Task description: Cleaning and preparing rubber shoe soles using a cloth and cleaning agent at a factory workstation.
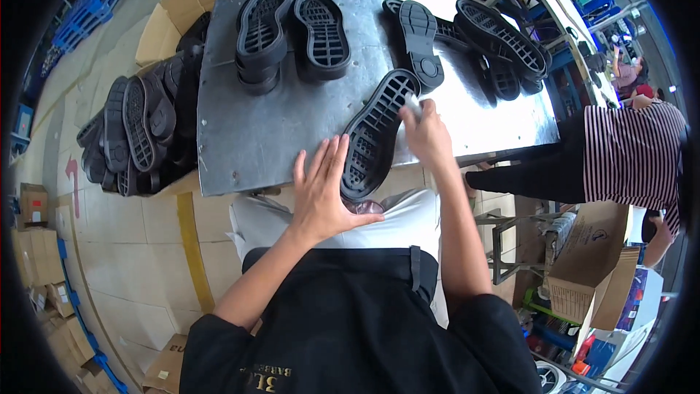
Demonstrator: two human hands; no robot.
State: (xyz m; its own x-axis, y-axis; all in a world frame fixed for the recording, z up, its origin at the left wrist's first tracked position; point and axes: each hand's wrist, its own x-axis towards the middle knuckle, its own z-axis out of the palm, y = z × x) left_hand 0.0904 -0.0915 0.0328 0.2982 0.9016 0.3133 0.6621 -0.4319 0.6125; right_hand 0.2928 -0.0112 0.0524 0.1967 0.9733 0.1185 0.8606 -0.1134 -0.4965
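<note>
A black rubber shoe sole (376, 138) lies slanted at the near edge of the metal table, its ribbed grid side facing up. My left hand (321, 193) holds its heel end, fingers along the left side and thumb stretched under the near end. At the sole's upper right edge, my right hand (429, 133) is closed around a small white object (413, 104), mostly hidden by the fingers. Just beyond, another sole (420, 36) lies tread up, close to the toe of the held one.
The metal table (270, 142) also carries stacked soles (262, 29), a single sole (321, 33) and a pile of soles (503, 40) at right. A cardboard box of soles (135, 128) stands left. A person in a striped shirt (631, 149) is at right.
</note>
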